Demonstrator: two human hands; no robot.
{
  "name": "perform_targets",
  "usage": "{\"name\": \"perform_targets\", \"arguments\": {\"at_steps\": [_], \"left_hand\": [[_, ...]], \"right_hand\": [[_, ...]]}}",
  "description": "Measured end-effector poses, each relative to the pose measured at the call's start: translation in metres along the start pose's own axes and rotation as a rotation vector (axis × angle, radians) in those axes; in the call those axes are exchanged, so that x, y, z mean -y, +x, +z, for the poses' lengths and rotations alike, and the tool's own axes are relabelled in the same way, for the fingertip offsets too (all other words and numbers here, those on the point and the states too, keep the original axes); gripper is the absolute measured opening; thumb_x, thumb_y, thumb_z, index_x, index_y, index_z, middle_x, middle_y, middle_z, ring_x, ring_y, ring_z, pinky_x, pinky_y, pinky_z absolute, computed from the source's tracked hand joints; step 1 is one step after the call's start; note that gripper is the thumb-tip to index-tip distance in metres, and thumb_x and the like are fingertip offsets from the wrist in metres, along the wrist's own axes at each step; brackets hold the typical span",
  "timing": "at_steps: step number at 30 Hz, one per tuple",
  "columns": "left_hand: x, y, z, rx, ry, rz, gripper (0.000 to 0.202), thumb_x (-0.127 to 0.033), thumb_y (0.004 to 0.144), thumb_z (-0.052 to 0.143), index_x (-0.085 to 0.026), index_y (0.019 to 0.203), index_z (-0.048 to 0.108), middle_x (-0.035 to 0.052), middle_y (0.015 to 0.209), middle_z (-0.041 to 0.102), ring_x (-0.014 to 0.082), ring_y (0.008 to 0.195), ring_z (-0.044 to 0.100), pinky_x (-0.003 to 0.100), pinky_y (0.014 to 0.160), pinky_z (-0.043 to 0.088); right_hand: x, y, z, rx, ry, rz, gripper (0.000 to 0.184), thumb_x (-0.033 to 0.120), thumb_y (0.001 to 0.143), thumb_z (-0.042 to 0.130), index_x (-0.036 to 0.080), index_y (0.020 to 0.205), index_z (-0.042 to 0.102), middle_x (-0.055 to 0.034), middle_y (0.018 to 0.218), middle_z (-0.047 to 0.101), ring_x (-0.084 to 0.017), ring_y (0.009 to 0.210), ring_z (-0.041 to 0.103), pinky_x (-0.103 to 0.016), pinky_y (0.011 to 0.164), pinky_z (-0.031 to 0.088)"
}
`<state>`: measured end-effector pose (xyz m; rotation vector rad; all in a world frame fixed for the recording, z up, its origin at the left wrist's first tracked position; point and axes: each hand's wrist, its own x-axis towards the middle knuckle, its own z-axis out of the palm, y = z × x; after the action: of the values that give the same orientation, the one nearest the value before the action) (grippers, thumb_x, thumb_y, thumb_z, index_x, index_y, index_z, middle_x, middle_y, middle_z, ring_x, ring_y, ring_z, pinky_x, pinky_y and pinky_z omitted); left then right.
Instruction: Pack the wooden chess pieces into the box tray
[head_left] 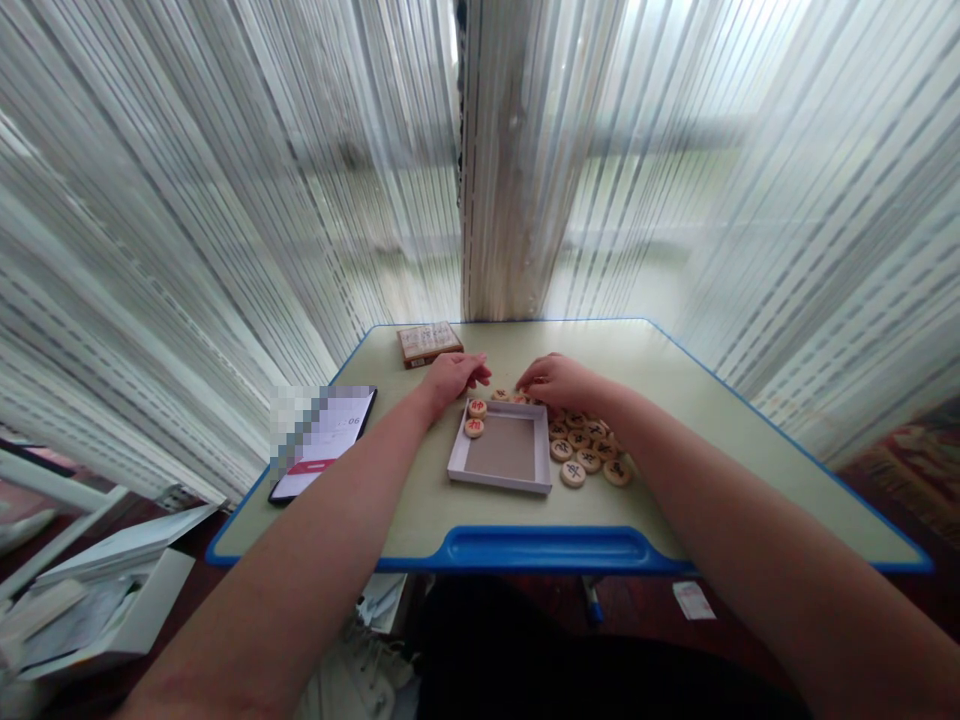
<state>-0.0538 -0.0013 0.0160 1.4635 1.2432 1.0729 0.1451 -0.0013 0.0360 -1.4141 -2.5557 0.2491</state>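
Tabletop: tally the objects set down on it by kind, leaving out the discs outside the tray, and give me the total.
Open shallow tray: 1
Red-marked discs in the tray: 2
Brown box: 1
Lit-screen device: 1
Total: 5

Daylight through sheer striped curtains [225, 150]; pale desk [675, 380], blue edge; dark reddish floor [637, 600].

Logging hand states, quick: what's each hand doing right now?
Left hand: partly open, nothing visible in it.
Right hand: curled over the round pieces; can't tell whether it grips one.
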Motion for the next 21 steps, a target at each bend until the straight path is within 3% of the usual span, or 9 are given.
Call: {"name": "perform_targets", "arguments": {"at_steps": [6, 10, 15, 18, 21], "left_hand": [[-0.002, -0.001, 0.001, -0.005, 0.001, -0.01, 0.031, -0.039, 0.074, 0.056, -0.011, 0.062, 0.064, 0.0045, 0.058, 0.063, 0.0078, 0.05, 0.045, 0.022, 0.051, 0.034], [-0.002, 0.0, 0.0, -0.006, -0.006, -0.014, 0.031, -0.039, 0.074, 0.055, -0.012, 0.061, 0.063, 0.0043, 0.057, 0.063, 0.0078, 0.049, 0.044, 0.022, 0.052, 0.034], [0.0, 0.001, 0.0, -0.001, 0.003, 0.004, 0.032, -0.04, 0.074, 0.055, -0.012, 0.062, 0.064, 0.0047, 0.058, 0.063, 0.0082, 0.05, 0.045, 0.023, 0.053, 0.036], [0.002, 0.002, -0.001, 0.002, 0.022, 0.01, 0.033, -0.041, 0.074, 0.055, -0.012, 0.063, 0.064, 0.005, 0.059, 0.064, 0.0084, 0.05, 0.045, 0.023, 0.053, 0.036], [0.003, 0.003, -0.001, 0.01, 0.033, 0.019, 0.033, -0.042, 0.074, 0.055, -0.012, 0.063, 0.064, 0.005, 0.059, 0.064, 0.0084, 0.051, 0.046, 0.023, 0.053, 0.036]], "right_hand": [[0.0, -0.002, 0.001, -0.115, 0.036, 0.001, 0.023, 0.021, 0.07, 0.06, 0.021, 0.089, 0.072, -0.0031, 0.089, 0.069, -0.022, 0.101, 0.052, -0.032, 0.088, 0.04], [0.005, -0.003, 0.001, -0.183, 0.155, 0.031, 0.022, 0.028, 0.072, 0.064, 0.021, 0.092, 0.07, -0.0025, 0.079, 0.068, -0.022, 0.092, 0.053, -0.033, 0.081, 0.042], [0.01, -0.001, 0.002, -0.167, 0.512, 0.026, 0.027, 0.03, 0.08, 0.055, 0.018, 0.101, 0.067, -0.0042, 0.084, 0.069, -0.014, 0.071, 0.056, -0.027, 0.069, 0.043], [0.012, -0.002, 0.002, -0.159, 0.72, 0.044, 0.025, 0.03, 0.079, 0.056, 0.016, 0.097, 0.066, -0.0056, 0.085, 0.069, -0.012, 0.07, 0.057, -0.025, 0.065, 0.043], [0.016, -0.005, 0.0, -0.081, 0.771, 0.079, 0.025, 0.032, 0.076, 0.059, 0.013, 0.09, 0.066, -0.005, 0.079, 0.068, -0.011, 0.064, 0.055, -0.024, 0.059, 0.042]]}}
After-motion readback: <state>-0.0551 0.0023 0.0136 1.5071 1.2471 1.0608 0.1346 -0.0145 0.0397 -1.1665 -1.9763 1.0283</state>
